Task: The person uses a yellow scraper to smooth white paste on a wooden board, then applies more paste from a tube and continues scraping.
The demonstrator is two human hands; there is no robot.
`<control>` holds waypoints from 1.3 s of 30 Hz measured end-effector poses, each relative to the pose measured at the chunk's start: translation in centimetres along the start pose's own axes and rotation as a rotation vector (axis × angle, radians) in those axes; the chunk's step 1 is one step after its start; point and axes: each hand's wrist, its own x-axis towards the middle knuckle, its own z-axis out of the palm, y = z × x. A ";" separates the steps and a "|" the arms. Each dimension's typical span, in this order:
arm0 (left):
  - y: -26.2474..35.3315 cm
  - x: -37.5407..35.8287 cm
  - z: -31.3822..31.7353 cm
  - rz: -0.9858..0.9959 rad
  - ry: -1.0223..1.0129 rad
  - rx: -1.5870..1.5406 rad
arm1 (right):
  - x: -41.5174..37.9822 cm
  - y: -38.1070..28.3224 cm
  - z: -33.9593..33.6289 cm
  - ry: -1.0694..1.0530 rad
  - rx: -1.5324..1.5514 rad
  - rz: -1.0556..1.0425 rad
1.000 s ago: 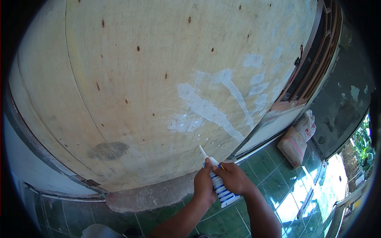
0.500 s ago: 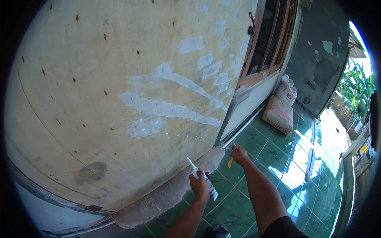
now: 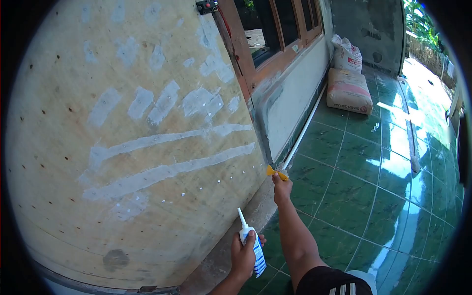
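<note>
My left hand (image 3: 241, 256) is closed around a white squeeze tube (image 3: 259, 255) with blue markings, its long white nozzle tilted up toward the wooden panel. Held out farther forward, my right hand (image 3: 282, 189) grips a small yellow scraper (image 3: 276, 172), its blade end close to the panel's lower right edge. The pale wooden panel (image 3: 64, 147) carries two long whitish filler strips (image 3: 172, 170) and several shorter patches. Below the strips runs a row of small white dots (image 3: 200, 189).
Beyond my right hand a white pipe (image 3: 306, 129) runs along the wall base. Two stacked sacks (image 3: 349, 91) sit on the green tiled floor (image 3: 354, 196). A wood-framed window (image 3: 268, 69) is at the panel's right, with a small dark device (image 3: 206, 6) near its frame.
The view has swung right and closer to the panel. My right hand has turned the scraper from hanging down to pointing up at the panel edge. The tube stays in my left hand.
</note>
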 end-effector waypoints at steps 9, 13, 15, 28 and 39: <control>5.8 -6.7 -8.6 -0.026 0.182 0.144 | 0.2 2.4 2.2 -0.010 0.055 0.006; 4.4 -7.6 -11.5 -0.043 0.255 0.128 | -0.4 2.1 3.3 0.023 0.111 -0.005; 2.3 -7.3 -12.6 -0.044 0.296 0.123 | -1.1 2.5 4.1 0.039 0.105 -0.032; 2.9 -9.0 -11.8 -0.210 0.220 0.015 | -0.2 4.6 5.1 0.068 0.150 -0.100; -1.5 -9.1 -17.1 -0.130 0.298 0.116 | -2.2 3.1 5.8 -0.014 0.021 -0.181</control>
